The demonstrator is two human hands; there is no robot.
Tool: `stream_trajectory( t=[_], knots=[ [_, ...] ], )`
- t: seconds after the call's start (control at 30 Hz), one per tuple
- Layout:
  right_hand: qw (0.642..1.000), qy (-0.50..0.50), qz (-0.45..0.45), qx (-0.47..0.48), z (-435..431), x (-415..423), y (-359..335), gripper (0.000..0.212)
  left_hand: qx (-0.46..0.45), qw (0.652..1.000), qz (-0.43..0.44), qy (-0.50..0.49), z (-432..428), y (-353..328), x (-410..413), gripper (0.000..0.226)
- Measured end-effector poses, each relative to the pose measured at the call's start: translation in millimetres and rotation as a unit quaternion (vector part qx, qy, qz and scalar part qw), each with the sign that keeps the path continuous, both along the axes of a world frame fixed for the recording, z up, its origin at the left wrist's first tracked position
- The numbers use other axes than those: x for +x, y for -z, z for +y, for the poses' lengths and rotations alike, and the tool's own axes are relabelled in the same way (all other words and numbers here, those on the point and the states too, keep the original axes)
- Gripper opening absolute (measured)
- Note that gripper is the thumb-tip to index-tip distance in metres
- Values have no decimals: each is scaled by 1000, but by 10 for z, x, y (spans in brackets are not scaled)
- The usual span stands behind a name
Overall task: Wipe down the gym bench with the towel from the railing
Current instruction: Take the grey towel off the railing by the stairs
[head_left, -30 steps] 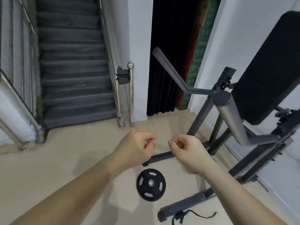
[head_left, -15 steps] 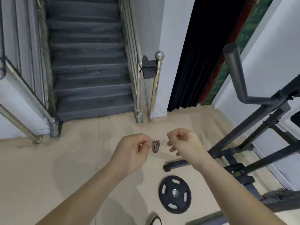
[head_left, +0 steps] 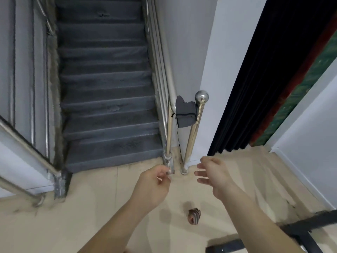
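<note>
Towel, dark grey, hangs bunched at the bottom end of the stair railing, wedged between its two end posts and not yet touched. The right hand is spread wide and empty, well short of the cloth. The left hand is curled; whether it pinches anything cannot be told. Risks, as judged: a one-sided tug could snag the cloth on the ball-topped post or drop it onto the stairs. A small striped object, apparently lying on the floor below the hands, invites a misstep. No containers are in view.
</note>
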State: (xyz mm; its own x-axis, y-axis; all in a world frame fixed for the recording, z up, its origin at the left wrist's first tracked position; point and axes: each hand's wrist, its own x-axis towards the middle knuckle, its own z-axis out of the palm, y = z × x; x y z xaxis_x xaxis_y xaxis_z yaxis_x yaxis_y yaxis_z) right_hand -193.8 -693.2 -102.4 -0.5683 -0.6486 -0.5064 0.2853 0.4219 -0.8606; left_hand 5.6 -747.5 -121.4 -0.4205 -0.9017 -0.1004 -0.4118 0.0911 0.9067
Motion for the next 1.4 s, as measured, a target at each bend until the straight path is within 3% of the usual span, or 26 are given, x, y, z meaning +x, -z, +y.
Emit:
stream_trajectory(
  t=[0.37, 0.53, 0.73, 0.83, 0.97, 1.1, 1.17, 1.23, 1.33, 1.4],
  knots=[
    [992, 118, -21, 27, -2222, -963, 349, 22, -16, 984, -47, 171, -2745, 281, -1371, 16],
    [988, 149, -28, 41, -2791, -1433, 422, 26, -23, 968, -69, 241, -3489, 319, -2179, 23],
    [992, 110, -2, 60, -3654, -2035, 710, 21, -138, 944, -165, 249, -4643, 556, -2965, 34],
    [994, 91, 4, 64, -3989, -2131, 849, 17, -215, 899, -249, 289, -5073, 650, -3256, 32],
    [993, 69, 35, 84, -4101, -2083, 915, 31, -290, 796, -392, 359, -5330, 686, -3533, 37],
    [991, 55, 55, 112, -4094, -2111, 1012, 39, -271, 764, -435, 392, -5418, 659, -3714, 35],
    [991, 85, 10, 105, -4074, -2083, 1018, 44, -235, 767, -424, 421, -5446, 596, -3723, 32],
    [985, 142, -37, 86, -4057, -1980, 1008, 45, -170, 796, -375, 443, -5465, 451, -3677, 33],
    [964, 241, -95, 53, -4024, -1766, 912, 34, -55, 848, -242, 468, -5352, 51, -3594, 29],
    [947, 298, -122, 22, -3968, -1631, 794, 36, 10, 864, -149, 481, -5196, -309, -3544, 29]
  ],
)
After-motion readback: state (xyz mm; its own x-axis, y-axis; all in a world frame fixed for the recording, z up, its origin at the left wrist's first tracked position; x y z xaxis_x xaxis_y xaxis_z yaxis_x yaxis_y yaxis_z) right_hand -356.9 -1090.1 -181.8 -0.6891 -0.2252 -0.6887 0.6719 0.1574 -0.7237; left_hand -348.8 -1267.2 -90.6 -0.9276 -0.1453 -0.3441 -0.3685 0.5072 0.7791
